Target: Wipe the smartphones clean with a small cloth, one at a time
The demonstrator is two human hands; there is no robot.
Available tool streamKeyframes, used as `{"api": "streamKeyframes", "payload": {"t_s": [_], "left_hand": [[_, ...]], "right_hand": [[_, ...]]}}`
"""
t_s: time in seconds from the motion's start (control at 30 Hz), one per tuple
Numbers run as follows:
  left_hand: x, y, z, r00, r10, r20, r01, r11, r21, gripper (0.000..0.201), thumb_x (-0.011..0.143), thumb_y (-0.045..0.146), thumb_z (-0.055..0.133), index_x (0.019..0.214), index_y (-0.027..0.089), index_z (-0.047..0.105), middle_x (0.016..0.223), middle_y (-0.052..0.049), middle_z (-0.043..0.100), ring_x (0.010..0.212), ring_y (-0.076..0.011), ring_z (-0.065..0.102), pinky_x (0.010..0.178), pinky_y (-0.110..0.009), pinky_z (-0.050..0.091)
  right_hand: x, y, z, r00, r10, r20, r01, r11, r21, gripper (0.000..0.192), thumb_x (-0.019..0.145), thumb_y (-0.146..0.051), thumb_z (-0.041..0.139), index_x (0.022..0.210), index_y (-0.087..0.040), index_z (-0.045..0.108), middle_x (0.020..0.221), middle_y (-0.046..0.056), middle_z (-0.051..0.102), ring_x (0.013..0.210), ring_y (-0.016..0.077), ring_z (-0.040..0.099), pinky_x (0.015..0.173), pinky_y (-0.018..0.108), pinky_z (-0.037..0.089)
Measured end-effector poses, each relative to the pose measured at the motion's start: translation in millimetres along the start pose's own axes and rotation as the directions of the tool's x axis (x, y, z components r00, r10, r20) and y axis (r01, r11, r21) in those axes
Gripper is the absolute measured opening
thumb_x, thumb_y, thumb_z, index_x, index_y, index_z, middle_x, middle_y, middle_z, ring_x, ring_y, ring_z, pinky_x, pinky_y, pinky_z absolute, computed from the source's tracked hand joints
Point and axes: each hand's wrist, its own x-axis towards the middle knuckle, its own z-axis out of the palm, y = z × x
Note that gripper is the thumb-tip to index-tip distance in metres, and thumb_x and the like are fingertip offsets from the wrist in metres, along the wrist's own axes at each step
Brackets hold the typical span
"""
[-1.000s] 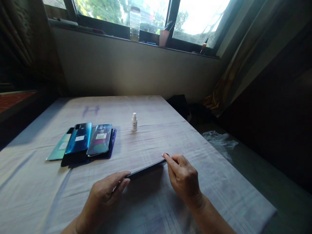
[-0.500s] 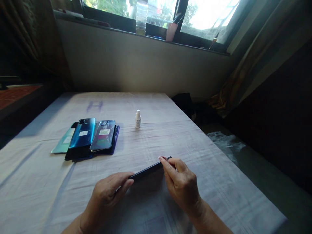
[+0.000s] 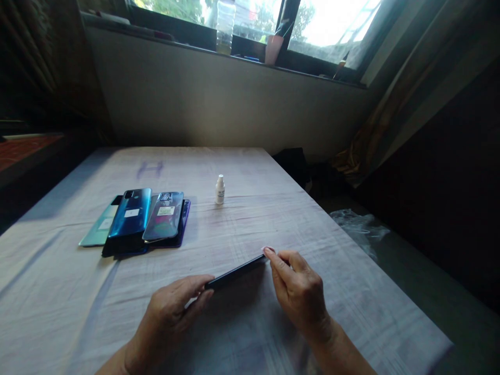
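Note:
A dark phone [image 3: 236, 271], seen almost edge-on, is held tilted above the cloth-covered table, its right end higher. My left hand [image 3: 170, 307] grips its left end between thumb and fingers. At the upper right end is my right hand [image 3: 299, 286], with thumb and fingers pinched together. A small pale piece [image 3: 267, 248] shows at those fingertips; its kind is too small to make out. Beyond my hands stands a small white dropper bottle [image 3: 220, 190], upright and capped.
Several phones lie overlapped at the left, among them a light green phone [image 3: 96, 229], a blue phone [image 3: 130, 216] and a grey phone [image 3: 164, 219]. The table's right edge [image 3: 351, 246] slopes down beside crumpled clear plastic [image 3: 359, 226] on the floor. A windowsill holds a plastic bottle [image 3: 225, 28].
My right hand has shifted slightly right and outward along the phone's end, the pale piece moving with it. My left hand keeps its grip.

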Motion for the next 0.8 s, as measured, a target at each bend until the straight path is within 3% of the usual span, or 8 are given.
{"api": "streamKeyframes", "payload": {"t_s": [0.23, 0.8], "left_hand": [[-1, -3, 1.4, 0.999, -0.018, 0.044, 0.020, 0.999, -0.051, 0.015, 0.099, 0.025, 0.055, 0.108, 0.024, 0.067, 0.083, 0.002, 0.078, 0.063, -0.0105, 0.074, 0.061, -0.014, 0.059], [-4, 4, 6.0, 0.997, 0.040, 0.064, -0.035, 0.996, -0.081, 0.018, 0.102, 0.026, 0.053, 0.111, 0.024, 0.068, 0.089, -0.001, 0.079, 0.075, -0.0142, 0.077, 0.069, -0.018, 0.060]], "right_hand": [[-1, 3, -1, 1.000, 0.020, -0.006, -0.020, 1.000, -0.009, 0.030, 0.097, -0.007, 0.054, 0.122, -0.011, 0.069, 0.088, 0.008, 0.066, 0.077, 0.0162, 0.066, 0.070, 0.026, 0.054], [2, -59, -1, 0.997, -0.048, 0.057, 0.038, 0.985, 0.170, 0.029, 0.095, -0.004, 0.054, 0.117, -0.010, 0.072, 0.084, 0.009, 0.066, 0.075, 0.0153, 0.066, 0.065, 0.023, 0.057]]}}
